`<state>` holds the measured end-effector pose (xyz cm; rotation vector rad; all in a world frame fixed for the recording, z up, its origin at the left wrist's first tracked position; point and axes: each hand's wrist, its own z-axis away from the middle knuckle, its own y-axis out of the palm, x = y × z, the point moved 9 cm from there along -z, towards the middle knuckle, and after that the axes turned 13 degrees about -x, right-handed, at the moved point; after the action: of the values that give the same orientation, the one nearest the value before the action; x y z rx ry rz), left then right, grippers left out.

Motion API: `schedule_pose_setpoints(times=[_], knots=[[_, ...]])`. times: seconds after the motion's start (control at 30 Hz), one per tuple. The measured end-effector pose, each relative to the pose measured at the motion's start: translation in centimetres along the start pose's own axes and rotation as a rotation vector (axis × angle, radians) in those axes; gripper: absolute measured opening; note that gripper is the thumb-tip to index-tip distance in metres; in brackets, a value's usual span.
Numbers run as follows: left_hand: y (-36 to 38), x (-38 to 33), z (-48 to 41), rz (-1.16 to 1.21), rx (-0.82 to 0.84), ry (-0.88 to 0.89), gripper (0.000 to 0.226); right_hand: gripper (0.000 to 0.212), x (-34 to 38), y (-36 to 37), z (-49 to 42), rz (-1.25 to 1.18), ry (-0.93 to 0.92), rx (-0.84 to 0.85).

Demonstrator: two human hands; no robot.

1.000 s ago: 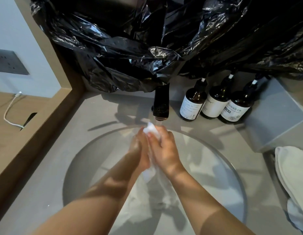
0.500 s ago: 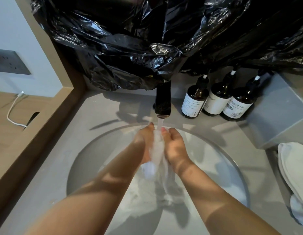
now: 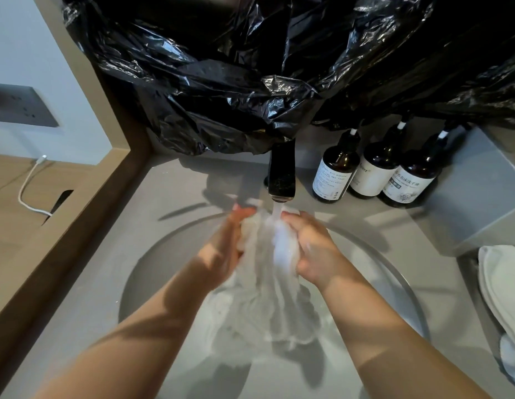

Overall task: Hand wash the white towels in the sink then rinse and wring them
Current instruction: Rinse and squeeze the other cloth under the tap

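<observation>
Under the glossy black tap (image 3: 282,174), the left hand (image 3: 221,251) presses near-straight fingers against a wet, crumpled white towel (image 3: 264,286); the right hand (image 3: 315,250) curls round it. Its tail pools in the round grey sink (image 3: 407,286).

it was a bathroom, hotel-like: a round basin (image 3: 152,266) sunk in a grey counter (image 3: 178,182), a dark tap (image 3: 282,174) running water, three labelled amber pump bottles (image 3: 375,174) behind, folded white towels (image 3: 501,283) alongside.
</observation>
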<state>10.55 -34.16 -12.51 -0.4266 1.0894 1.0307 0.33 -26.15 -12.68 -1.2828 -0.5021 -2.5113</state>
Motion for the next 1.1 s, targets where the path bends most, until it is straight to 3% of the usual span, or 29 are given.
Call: schedule_pose_setpoints(times=[0.1,0.17,0.27,0.33,0.43,0.47,0.53,0.57,0.67,0.77,0.87,0.93,1.1], knots=[[1.0,3.1,1.6,-0.069,0.086,-0.155,0.06,0.026,-0.6,1.4,1.1,-0.064,0.162,0.095],[1.4,3.3,1.6,-0.091,0.097,-0.106,0.056,0.033,-1.3,1.3,1.0,0.016,0.174,0.117],[0.9,3.9,1.3,0.003,-0.022,-0.172,0.035,0.021,-1.3,-0.4,-0.2,0.313,-0.087,-0.002],[0.9,3.4,0.9,0.104,-0.053,-0.228,0.032,0.025,-1.8,-1.2,0.0,0.403,-0.207,-0.049],[0.8,1.2,0.1,0.218,-0.1,-0.276,0.037,0.076,-6.2,-1.1,0.5,0.323,-0.019,0.136],[0.9,0.4,-0.2,0.234,-0.086,-0.259,0.038,0.079,-6.7,-0.6,1.4,0.289,0.027,0.227],[1.0,-1.0,-0.9,0.239,-0.038,-0.173,0.042,0.069,-6.6,0.6,3.0,0.258,0.045,0.4],[1.0,-1.4,-1.1,0.229,-0.023,-0.148,0.041,0.068,-6.3,0.7,3.0,0.258,0.043,0.391],[1.0,-1.6,-0.8,0.081,-0.012,-0.092,0.03,0.055,-5.1,0.0,1.8,0.153,-0.018,0.245],[-0.4,0.3,-0.8,-0.166,-0.139,0.026,0.044,0.04,-4.2,-0.7,1.0,0.109,-0.044,0.138],[0.6,4.1,0.8,-0.166,-0.01,-0.052,0.071,0.06,-3.8,-0.5,0.5,0.224,-0.019,0.094],[1.0,5.1,1.8,-0.163,0.029,-0.087,0.067,0.072,-4.1,-0.9,0.0,0.36,0.019,0.066],[1.4,6.7,2.4,-0.208,0.27,-0.202,0.066,0.043,-4.7,-3.3,0.6,0.598,0.08,0.072]])
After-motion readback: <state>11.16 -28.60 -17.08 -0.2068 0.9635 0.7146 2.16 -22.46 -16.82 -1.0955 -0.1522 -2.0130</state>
